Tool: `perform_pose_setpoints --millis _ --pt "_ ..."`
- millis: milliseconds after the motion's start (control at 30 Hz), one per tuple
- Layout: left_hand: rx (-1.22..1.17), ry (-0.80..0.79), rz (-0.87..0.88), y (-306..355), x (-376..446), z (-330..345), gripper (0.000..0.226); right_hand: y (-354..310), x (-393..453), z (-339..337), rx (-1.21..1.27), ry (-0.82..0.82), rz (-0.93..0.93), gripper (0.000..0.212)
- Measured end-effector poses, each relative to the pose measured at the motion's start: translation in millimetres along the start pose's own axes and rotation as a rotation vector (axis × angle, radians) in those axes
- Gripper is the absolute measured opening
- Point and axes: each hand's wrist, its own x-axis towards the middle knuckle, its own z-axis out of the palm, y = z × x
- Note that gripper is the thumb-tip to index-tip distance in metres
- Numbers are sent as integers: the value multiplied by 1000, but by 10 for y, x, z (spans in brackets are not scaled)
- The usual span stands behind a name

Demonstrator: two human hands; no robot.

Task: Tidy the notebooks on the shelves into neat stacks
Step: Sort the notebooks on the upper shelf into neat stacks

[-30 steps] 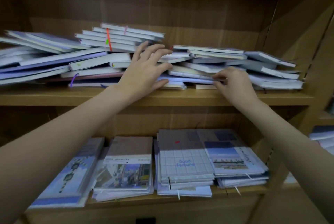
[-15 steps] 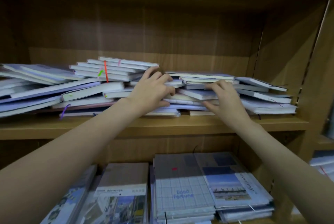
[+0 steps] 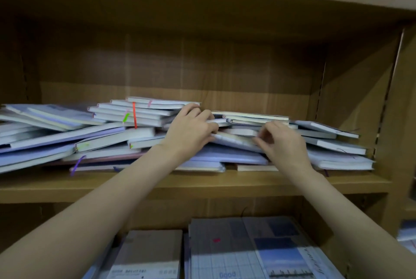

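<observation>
Left fingers (image 3: 206, 114): curled over the top edge of the middle notebooks, thumb below, so they grip a few of them.
Right fingers (image 3: 262, 141): bent and close together, tips touching the page edges of the same notebooks; it looks like a pinch, but blur hides whether they really close on one.
Left hand (image 3: 189, 130): it lies on the middle of the pile, palm down, forearm coming from the lower left.
Right hand (image 3: 286, 143): just beside the left hand, a little lower, forearm coming from the lower right.
Middle notebooks (image 3: 234, 140): between the two hands, lying flat but crooked, edges not aligned.
Left notebooks (image 3: 56, 134): many, tilted and overlapping; an orange ribbon (image 3: 134, 115) and a green tab (image 3: 126, 117) show on a small upper stack.
Right notebooks (image 3: 333, 143): a loose stack near the side wall.
Shelf (image 3: 202, 183): wooden board that carries the whole pile.
Lower shelf notebooks (image 3: 247, 249): flat stacks with printed covers, partly hidden by the arms.
</observation>
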Motion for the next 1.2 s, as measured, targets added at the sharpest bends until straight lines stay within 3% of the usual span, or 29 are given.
perform_pose_setpoints --millis 167,267,333,567,700,800,900,1000,1200 --pt "-13 -1 -18 -9 15 -12 21 193 -203 -113 93 -155 -114 18" --pt "9 -5 6 -35 46 -55 18 221 -318 -94 33 -364 -57 32" --pt "21 -3 26 -75 80 -89 15 174 -337 -43 24 -393 5 40" --pt "54 -62 62 -117 106 -102 14 -19 -230 63 55 -239 130 25" --pt "27 -95 84 -120 96 -66 15 -120 -234 94 -284 -203 -37 17" --pt "75 -212 128 -129 19 -116 28 -220 -204 140 -459 -204 -107 33" --pt "183 -432 157 -158 -92 -201 56 -160 -226 167 -407 -186 -151 31" --pt "246 -593 193 -181 -28 -312 66 -95 -261 140 -336 -157 -180 25" --pt "120 -671 223 -368 235 -416 48 13 -161 46 -227 -54 -342 15"
